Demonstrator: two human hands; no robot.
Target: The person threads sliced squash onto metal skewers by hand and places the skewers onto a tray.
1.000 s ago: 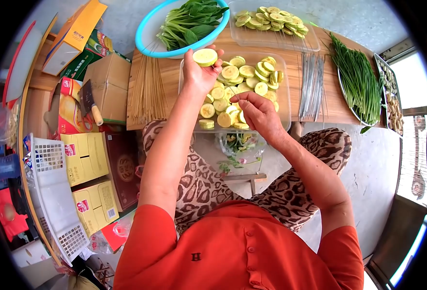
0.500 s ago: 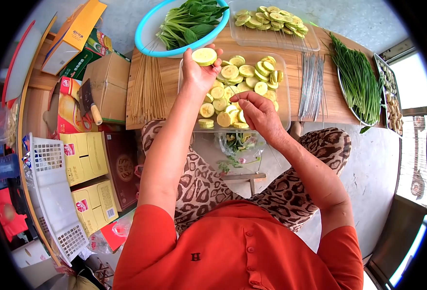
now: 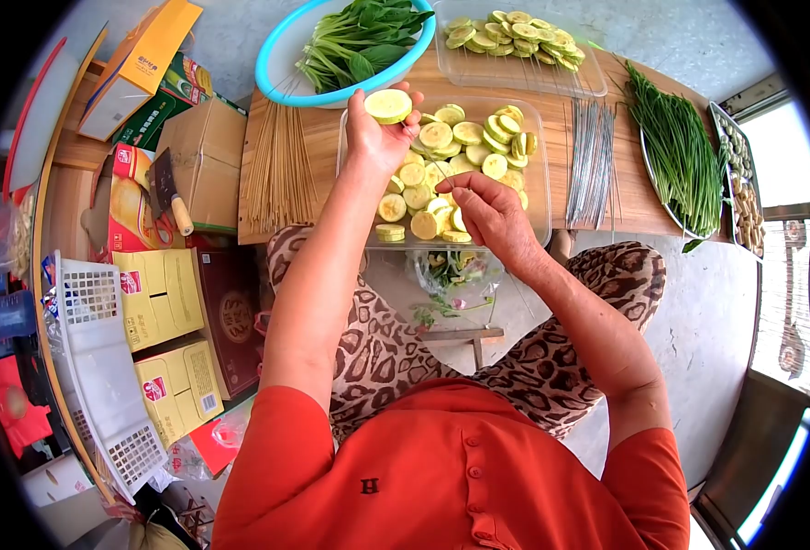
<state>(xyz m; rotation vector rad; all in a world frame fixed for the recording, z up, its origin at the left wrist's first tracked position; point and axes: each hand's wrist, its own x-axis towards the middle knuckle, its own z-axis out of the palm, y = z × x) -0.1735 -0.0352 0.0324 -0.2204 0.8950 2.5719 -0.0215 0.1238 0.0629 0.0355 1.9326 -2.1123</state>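
Left hand [image 3: 379, 139] grasps a squash slice [image 3: 387, 106] over the clear tray's [image 3: 541, 188] far left corner; right hand [image 3: 492, 213] pinches a thin skewer [image 3: 442, 174] over its near right part.

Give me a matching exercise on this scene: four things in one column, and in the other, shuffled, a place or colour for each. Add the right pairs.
Things:
1. Round slice with a pale face
2. Metal skewers
3. Leafy greens
4. Wooden sticks

Places and colours:
A. In the turquoise-rimmed bowl
B. Tan, lying on the wooden table
C. Held in the left hand
D. Silver-grey, lying on the wooden table

Right pairs: 1-C, 2-D, 3-A, 4-B
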